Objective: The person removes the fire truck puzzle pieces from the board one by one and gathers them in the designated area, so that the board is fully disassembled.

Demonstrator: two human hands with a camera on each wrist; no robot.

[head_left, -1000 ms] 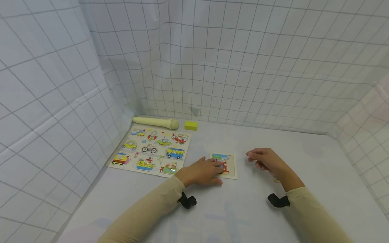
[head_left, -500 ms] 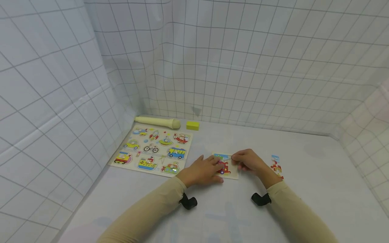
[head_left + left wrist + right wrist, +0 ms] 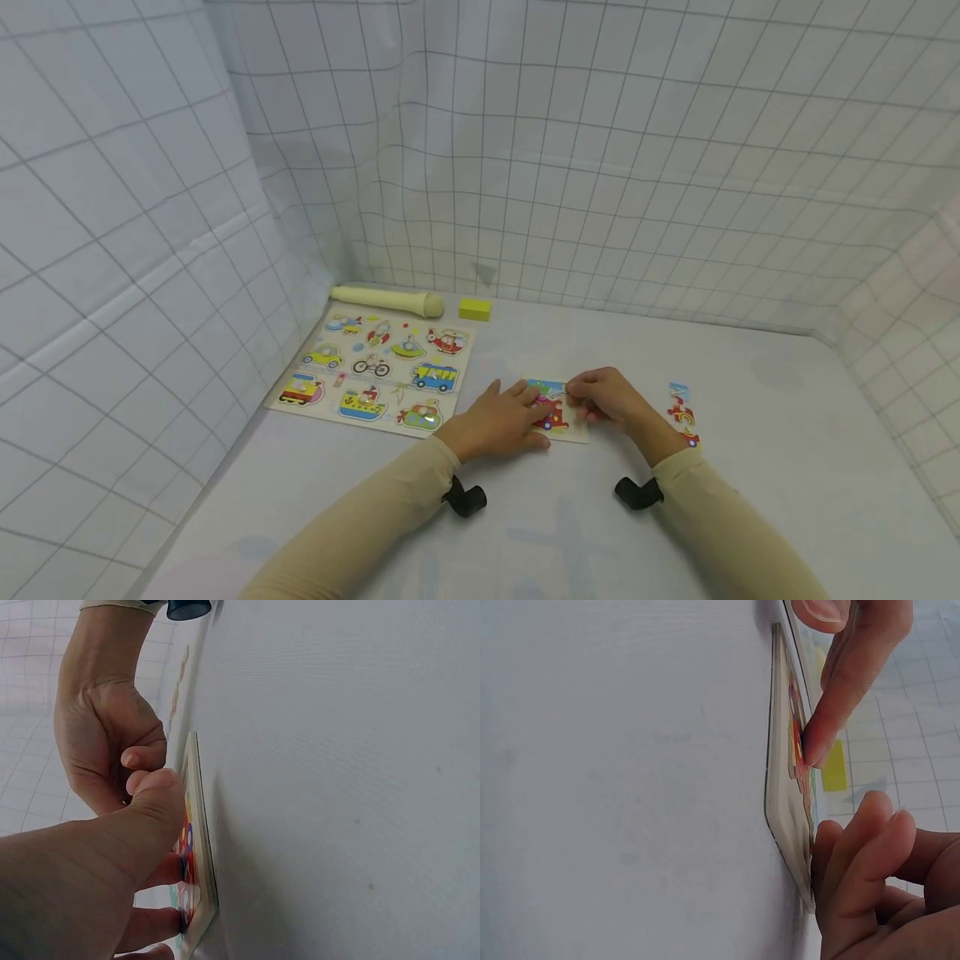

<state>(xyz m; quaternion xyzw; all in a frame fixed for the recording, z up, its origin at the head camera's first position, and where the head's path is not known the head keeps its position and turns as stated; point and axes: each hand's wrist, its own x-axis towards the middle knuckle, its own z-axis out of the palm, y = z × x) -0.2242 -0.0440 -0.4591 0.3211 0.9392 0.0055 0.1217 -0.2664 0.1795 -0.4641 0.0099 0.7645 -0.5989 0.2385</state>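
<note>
A small wooden jigsaw board (image 3: 577,433) with a red vehicle picture lies on the table in the head view. My left hand (image 3: 495,427) rests flat on its left side, fingers spread over the picture. At the board's upper right corner, my right hand (image 3: 611,402) has its fingers curled, with thumb and fingertips close together; I cannot tell whether a piece sits between them. In the right wrist view, the right fingers (image 3: 870,877) are right at the rim of the board (image 3: 775,750), beside its bare strip. Several loose jigsaw pieces (image 3: 682,415) lie in a column farther right.
A large peg puzzle (image 3: 375,383) of vehicles lies at the left. Behind it are a pale yellow microphone-shaped object (image 3: 382,297) and a yellow block (image 3: 475,310). White gridded curtains (image 3: 600,167) enclose the table's back and sides.
My right hand has moved left from beside the board to its upper right corner, uncovering the loose pieces. Over the last half second it has shifted only slightly. The left hand stays on the board.
</note>
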